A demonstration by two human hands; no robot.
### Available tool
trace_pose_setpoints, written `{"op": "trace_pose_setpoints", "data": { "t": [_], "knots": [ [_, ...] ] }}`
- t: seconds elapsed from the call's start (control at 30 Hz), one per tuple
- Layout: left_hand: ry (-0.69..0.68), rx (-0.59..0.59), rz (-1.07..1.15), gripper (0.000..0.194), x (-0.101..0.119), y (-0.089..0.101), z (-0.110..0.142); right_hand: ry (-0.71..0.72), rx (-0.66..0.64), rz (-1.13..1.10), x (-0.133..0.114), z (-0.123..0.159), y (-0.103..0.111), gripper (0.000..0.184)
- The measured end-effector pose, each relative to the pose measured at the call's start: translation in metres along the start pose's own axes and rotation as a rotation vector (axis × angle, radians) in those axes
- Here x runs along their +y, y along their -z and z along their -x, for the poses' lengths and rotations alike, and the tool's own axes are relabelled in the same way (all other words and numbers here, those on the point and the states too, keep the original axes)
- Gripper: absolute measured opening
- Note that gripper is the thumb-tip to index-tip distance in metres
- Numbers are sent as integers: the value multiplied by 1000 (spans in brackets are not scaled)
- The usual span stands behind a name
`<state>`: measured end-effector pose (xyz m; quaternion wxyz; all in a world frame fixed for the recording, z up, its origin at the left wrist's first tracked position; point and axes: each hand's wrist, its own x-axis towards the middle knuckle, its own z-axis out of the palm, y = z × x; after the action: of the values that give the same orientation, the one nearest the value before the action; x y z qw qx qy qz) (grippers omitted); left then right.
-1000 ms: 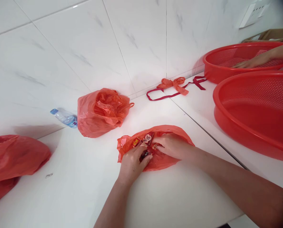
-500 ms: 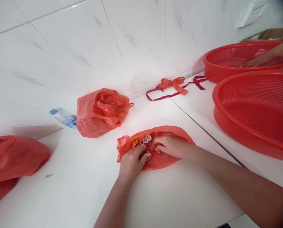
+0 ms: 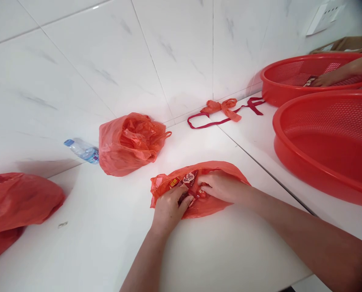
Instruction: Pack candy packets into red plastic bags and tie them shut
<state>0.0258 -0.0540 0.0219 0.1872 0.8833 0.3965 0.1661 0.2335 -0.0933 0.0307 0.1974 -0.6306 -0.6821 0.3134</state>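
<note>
A red plastic bag [image 3: 220, 209] lies opened out on the white table, with several small red sachets [image 3: 190, 178] with printed lettering inside it. My left hand [image 3: 170, 205] is at the bag's left side, thumb and fingers closed around a dark red sachet. Opposite it, my right hand [image 3: 219, 185] reaches in from the right with curled fingers on another red sachet, its fingertips partly hidden among the packets.
Two red mesh baskets [image 3: 285, 162] stand at right; another person's hand [image 3: 323, 79] is in the rear one. Against the tiled wall are a stuffed red bag [image 3: 116, 148], a plastic bottle [image 3: 83, 153] and a dark red strap [image 3: 211, 125]. More red bags [image 3: 19, 202] lie at left.
My hands have barely moved on the sachets. In the rear basket, the other person's hand has shifted slightly and a dark packet now shows at its fingertips.
</note>
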Motion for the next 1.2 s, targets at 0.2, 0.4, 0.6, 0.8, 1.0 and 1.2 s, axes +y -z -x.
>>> {"op": "trace_pose_setpoints", "data": {
  "t": [0.2,0.4,0.6,0.8,1.0,1.2],
  "knots": [
    [-134,-53,-7,26,0,0,1,10,-12,-40,-2,0,1,17],
    [-101,229,-57,20,-9,1,3,5,-19,-41,-3,1,2,17],
    [60,700,-230,31,-20,9,3,101,30,38,-11,6,6,16],
    [414,523,58,64,-31,9,11,129,37,266,-30,24,15,13],
    [654,530,677,44,-42,22,34,38,-59,351,-20,66,12,28],
    [504,597,1034,31,-26,58,14,82,97,541,-17,70,29,29]
  ]
}}
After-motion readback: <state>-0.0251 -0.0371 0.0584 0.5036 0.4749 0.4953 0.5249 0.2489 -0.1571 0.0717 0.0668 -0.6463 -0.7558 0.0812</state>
